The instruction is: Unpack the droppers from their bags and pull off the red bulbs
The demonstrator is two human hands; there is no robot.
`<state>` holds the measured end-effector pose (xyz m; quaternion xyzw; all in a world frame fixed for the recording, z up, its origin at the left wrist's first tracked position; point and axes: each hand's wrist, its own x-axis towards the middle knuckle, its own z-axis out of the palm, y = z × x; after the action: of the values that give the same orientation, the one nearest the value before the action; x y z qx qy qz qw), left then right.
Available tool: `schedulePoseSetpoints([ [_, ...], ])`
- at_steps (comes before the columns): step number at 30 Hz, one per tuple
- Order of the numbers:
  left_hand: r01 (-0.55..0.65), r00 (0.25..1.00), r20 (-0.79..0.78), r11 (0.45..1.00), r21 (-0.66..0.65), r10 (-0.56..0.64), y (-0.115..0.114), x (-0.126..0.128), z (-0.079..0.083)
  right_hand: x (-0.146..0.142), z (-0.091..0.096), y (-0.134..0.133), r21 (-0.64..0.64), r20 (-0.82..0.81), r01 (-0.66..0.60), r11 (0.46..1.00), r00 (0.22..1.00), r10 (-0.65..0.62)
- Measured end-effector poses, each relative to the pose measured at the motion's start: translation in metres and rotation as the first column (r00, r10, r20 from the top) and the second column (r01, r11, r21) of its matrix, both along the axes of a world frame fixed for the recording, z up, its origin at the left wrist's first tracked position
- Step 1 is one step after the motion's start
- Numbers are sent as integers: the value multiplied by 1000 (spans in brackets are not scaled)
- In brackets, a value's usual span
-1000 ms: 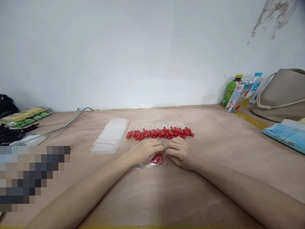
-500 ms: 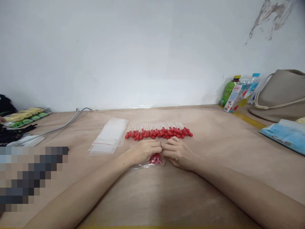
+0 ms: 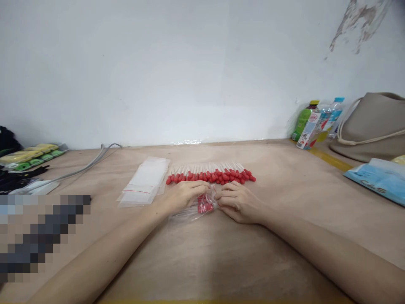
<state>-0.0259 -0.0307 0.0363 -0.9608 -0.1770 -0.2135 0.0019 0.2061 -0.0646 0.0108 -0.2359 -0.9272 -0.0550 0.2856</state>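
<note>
Between my two hands lies a clear plastic bag (image 3: 193,214) with red-bulbed droppers (image 3: 205,204) inside, their pale stems pointing left. My left hand (image 3: 188,194) curls over the bag's far side, its fingertips closed on the plastic near the opening. From the right, my right hand (image 3: 238,202) pinches the bag's end with bent fingers. Just beyond both hands, a row of loose droppers (image 3: 209,175) lies with clear stems toward the wall and red bulbs toward me. A stack of flat, clear zip bags (image 3: 145,179) rests left of the row.
At the far left are yellow and green packs (image 3: 36,155), dark items and a grey cable (image 3: 85,166). Bottles (image 3: 303,122), a grey drawstring bag (image 3: 373,126) and a blue packet (image 3: 378,179) stand or lie at the right. A white wall (image 3: 196,76) bounds the table (image 3: 196,261).
My hands have come slightly apart at the bag's end. The left fingers have lifted and shifted left, so more of the bag and its red bulbs shows.
</note>
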Motion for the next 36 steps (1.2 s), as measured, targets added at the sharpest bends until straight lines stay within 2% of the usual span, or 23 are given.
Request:
schedulePoseSetpoints([
  [3,-40,999,11,993,107,39,0,-2,4,-2,6,-5,-220,-57,78,972,994,-92],
  [5,-78,997,4,978,193,79,-1,-3,6,-5,6,-5,-384,-135,94,919,978,-157],
  [7,-88,995,-23,964,251,97,-3,-2,6,-10,1,-1,-479,-232,59,876,954,-191],
  [10,-61,996,-56,979,194,73,-10,3,6,-15,-8,4,-471,-284,30,881,941,-184],
  [13,-118,993,-6,993,-21,118,-21,4,8,-15,-9,4,-438,-204,75,896,962,-180],
  [16,-182,981,28,963,-198,191,-31,-4,7,-12,-3,2,-461,-127,96,882,977,-172],
  [22,-218,967,42,900,-377,252,-41,-21,-7,-10,3,3,-555,-37,108,825,987,-154],
  [27,-180,967,100,909,-375,233,-43,-15,-11,-10,5,-3,-639,-65,137,757,971,-231],
  [32,-186,963,118,916,-356,241,-41,-9,-13,-16,2,-9,-711,-222,-6,703,951,-216],
  [34,-192,959,129,916,-353,251,-40,-6,-13,-20,-1,-8,-711,-290,-68,700,935,-204],
  [36,-192,959,133,916,-352,252,-39,-4,-13,-23,-3,-6,-688,-329,-91,720,923,-198],
])
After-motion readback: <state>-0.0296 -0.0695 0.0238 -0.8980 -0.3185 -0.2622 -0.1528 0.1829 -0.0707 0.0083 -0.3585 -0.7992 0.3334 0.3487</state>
